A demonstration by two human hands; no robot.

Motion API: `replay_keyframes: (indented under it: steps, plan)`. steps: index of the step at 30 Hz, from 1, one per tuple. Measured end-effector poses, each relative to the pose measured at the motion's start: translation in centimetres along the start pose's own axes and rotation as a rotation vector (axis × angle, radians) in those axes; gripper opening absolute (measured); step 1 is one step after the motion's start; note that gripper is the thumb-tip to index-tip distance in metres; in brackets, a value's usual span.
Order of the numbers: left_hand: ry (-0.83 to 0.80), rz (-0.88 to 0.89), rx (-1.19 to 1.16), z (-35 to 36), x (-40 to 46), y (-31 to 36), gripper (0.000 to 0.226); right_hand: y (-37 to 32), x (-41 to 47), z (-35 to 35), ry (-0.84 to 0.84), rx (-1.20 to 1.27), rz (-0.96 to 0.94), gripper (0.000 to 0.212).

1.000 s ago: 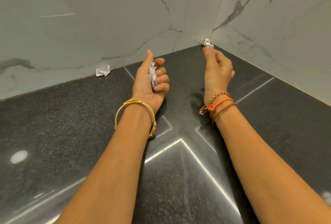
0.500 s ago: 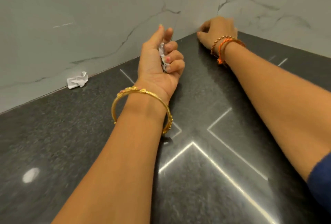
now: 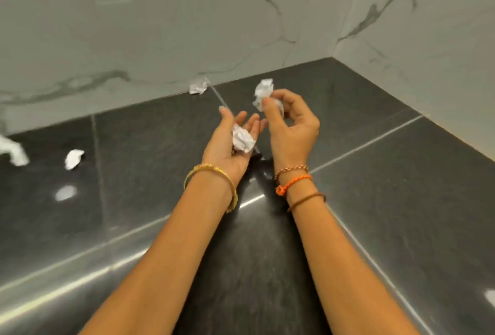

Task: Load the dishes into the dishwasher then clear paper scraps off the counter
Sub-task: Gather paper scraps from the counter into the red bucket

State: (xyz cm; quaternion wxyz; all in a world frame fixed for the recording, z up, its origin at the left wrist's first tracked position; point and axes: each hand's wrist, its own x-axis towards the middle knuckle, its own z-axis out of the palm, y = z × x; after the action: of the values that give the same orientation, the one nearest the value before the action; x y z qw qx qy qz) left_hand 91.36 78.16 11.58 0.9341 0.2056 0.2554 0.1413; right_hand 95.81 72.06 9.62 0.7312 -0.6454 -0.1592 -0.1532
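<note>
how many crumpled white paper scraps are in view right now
5. One crumpled white paper scrap lies in the open left hand; one is pinched by the right hand; one sits against the marble wall; two lie far left on the black counter.

Pale grey-white marble-look wall panels with dark grey veining (image 3: 139,29) are meeting at an inside corner toward the upper right; a second panel face (image 3: 428,40) is running off to the right edge. A thin vertical seam is showing in the left panel, right of centre. A faint bright horizontal streak of reflected light (image 3: 113,1) is sitting high on the left panel. A soft oval glare spot (image 3: 65,193) is lying low on the left, and a smaller bright glare patch (image 3: 490,296) is cutting in at the right edge. A gold metal bangle (image 3: 214,187) is circling one wrist; orange, brown and beaded cord bracelets (image 3: 296,184) are circling the other.
</note>
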Motion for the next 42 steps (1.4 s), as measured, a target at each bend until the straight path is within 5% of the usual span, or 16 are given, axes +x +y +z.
replay_keyframes:
  steps: [7, 9, 11, 15, 21, 27, 31, 35, 37, 42]
  plan:
    - [-0.091, -0.036, -0.128, -7.1, -7.5, 3.8, 0.057, -3.1, -8.7, 1.5, -0.423, -0.187, -0.190, 0.006]
    - [-0.050, 0.020, -0.162, -7.8, -8.7, 4.8, 0.050, -3.2, -9.2, 1.5, -0.507, -0.263, -0.328, 0.022]
    - [-0.006, 0.076, -0.198, -8.3, -9.8, 5.7, 0.044, -3.8, -9.1, 1.4, -0.580, -0.180, -0.277, 0.032]
    - [0.049, 0.140, -0.220, -9.7, -11.3, 6.9, 0.037, -4.3, -9.0, 1.5, -0.511, -0.011, 0.042, 0.043]
    - [0.014, 0.118, -0.066, -11.4, -12.4, 10.0, 0.032, -2.1, -7.4, 3.2, -0.543, -0.175, 0.157, 0.016]
    - [-0.005, 0.262, 0.272, -11.6, -10.2, 12.1, 0.033, 2.0, -0.6, 10.9, -0.548, -0.437, 0.163, 0.032]
    - [0.094, 0.278, 0.241, -13.9, -9.6, 14.1, 0.034, 3.6, 2.5, 14.0, -0.481, -0.810, 0.117, 0.045]
    - [0.182, 0.357, 0.080, -15.4, -9.4, 15.2, 0.030, 4.6, 2.6, 14.3, -0.551, -1.001, -0.048, 0.035]
    - [0.172, 0.398, -0.013, -15.5, -9.4, 15.0, 0.027, 4.1, 1.4, 14.1, -0.567, -0.920, -0.102, 0.033]
    - [0.104, 0.403, -0.225, -14.7, -9.3, 14.5, 0.025, -0.8, -5.8, 13.8, -0.442, -0.229, -0.207, 0.009]
